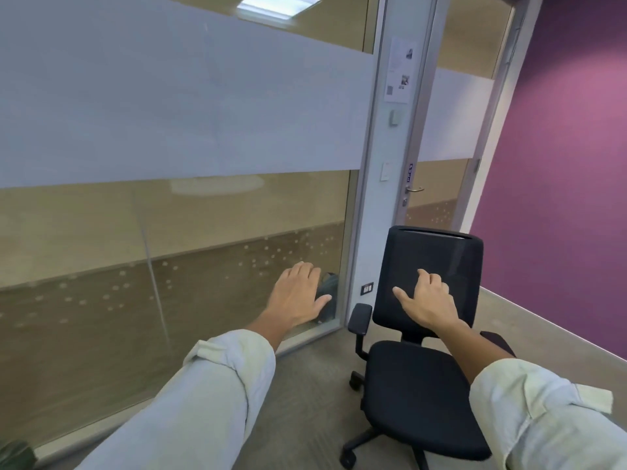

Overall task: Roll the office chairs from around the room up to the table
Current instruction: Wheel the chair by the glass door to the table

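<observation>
A black office chair (420,398) with a mesh backrest and armrests stands on castors in the corner, its seat facing me. My right hand (425,301) reaches out in front of the backrest, fingers loosely spread and holding nothing; I cannot tell whether it touches the mesh. My left hand (298,293) is stretched out to the left of the chair, in front of the glass wall, fingers apart and empty. Both forearms wear rolled-up pale sleeves. No table is in view.
A glass partition (169,232) with a frosted band runs along the left. A glass door (437,191) with a handle stands behind the chair. A purple wall (570,164) closes the right side. Grey carpet (298,401) lies between me and the chair.
</observation>
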Tool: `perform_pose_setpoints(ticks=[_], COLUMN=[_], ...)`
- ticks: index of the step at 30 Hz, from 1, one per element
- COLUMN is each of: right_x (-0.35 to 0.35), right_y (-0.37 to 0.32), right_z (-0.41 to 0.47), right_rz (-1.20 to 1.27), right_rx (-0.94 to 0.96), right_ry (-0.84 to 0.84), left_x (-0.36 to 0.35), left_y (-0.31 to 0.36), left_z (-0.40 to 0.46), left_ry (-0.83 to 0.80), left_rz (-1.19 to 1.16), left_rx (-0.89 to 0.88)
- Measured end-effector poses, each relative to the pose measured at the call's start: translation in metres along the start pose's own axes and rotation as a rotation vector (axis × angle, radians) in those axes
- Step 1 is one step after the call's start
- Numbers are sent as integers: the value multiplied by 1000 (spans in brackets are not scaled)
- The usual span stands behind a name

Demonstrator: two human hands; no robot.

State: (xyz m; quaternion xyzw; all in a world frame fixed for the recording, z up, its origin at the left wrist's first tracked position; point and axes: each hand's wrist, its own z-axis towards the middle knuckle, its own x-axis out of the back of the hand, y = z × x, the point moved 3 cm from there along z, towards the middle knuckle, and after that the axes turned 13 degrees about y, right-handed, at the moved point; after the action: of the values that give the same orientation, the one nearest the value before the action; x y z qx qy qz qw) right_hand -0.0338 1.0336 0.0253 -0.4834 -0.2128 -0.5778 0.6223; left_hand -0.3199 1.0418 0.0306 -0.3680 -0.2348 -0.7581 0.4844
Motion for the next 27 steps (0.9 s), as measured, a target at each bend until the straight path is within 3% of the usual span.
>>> perform_pose_setpoints(ticks=[8, 27], right_x=[-61, -224], right_y=[-21, 35], right_z=[125, 442], right_rz=[-26, 107], right_rx=[-42, -254], right_ry=[18, -48], left_x=[-73, -285], left_y=[-59, -126], left_z=[117, 407], left_ry=[12, -16], left_rz=[-22, -46], left_rx=[-37, -35])
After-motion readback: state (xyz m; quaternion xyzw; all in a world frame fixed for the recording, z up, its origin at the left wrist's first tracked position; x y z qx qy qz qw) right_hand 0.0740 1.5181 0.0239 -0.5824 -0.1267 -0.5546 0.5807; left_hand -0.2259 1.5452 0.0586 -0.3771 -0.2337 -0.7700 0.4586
